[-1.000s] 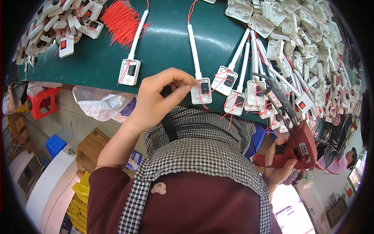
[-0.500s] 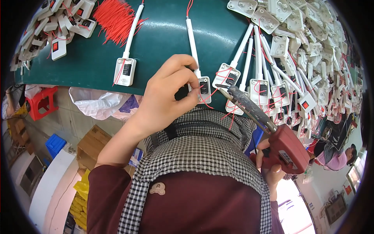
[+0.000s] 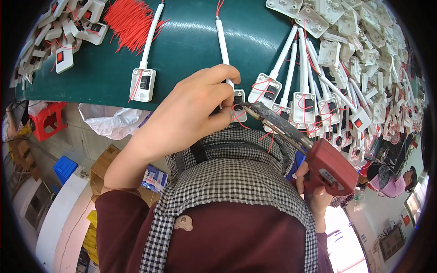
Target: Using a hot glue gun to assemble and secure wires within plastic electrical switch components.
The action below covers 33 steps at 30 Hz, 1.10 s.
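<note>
My left hand is closed at a white switch housing, thumb and fingertip pinching a thin red wire there. The housing lies open at the table's near edge, with a black switch inside. A white tube with red wires runs away from it, passing behind my fingers. In my right hand is a red soldering gun, gripped by its handle. Its long dark barrel points left, with the tip at the right side of that housing, by the switch. Whether the tip touches metal I cannot tell.
The green table holds another wired housing on the left and a bundle of red wires. Several similar units lie close on the right, before a heap of white shells. Finished-looking switches pile up far left.
The soldering gun has moved left, bringing its tip from the neighbouring unit to the housing at my left hand. My left hand stays there, its wrist shifted slightly left.
</note>
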Available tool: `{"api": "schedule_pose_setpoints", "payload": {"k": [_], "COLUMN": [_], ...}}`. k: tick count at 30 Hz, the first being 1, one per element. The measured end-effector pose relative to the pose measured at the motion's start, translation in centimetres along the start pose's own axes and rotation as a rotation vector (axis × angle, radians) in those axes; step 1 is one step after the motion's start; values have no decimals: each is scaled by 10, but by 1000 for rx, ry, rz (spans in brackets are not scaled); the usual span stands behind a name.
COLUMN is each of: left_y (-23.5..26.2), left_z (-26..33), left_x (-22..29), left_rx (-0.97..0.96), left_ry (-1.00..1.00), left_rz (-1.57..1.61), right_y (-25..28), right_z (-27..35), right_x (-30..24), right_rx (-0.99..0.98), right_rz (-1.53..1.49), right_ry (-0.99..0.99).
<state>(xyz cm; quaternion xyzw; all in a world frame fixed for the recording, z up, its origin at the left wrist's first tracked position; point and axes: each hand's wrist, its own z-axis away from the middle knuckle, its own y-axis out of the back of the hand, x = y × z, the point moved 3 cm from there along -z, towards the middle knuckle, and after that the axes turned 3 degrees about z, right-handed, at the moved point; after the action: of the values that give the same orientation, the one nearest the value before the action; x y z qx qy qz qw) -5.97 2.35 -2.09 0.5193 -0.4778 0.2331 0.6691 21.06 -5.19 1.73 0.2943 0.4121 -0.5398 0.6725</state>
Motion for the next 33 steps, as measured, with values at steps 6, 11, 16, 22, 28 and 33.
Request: {"api": "schedule_pose_setpoints", "payload": {"k": [6,11,16,22,28,33], "left_y": [6,6,5,5,5,5], "left_z": [-6,-8,-10,-10,-10,-10], "left_x": [1,2,3,3,4,3], "left_rx": [-121,-146,-151,-152,-157,-148], "left_ry": [81,72,68,78,81,66], "left_rz": [68,40,17,19,10,11], "right_y": [-3,-6,1,5,-4,0], "right_z": [-4,-6,-5,-3,-7,-6], "right_x": [-2,-3,2,6,-5,-4], "right_rx": [-4,135,86,29,178,174], "right_rz": [-33,40,16,-3,62,53], "right_ry": [-17,-106,-80,-61,-59,7]}}
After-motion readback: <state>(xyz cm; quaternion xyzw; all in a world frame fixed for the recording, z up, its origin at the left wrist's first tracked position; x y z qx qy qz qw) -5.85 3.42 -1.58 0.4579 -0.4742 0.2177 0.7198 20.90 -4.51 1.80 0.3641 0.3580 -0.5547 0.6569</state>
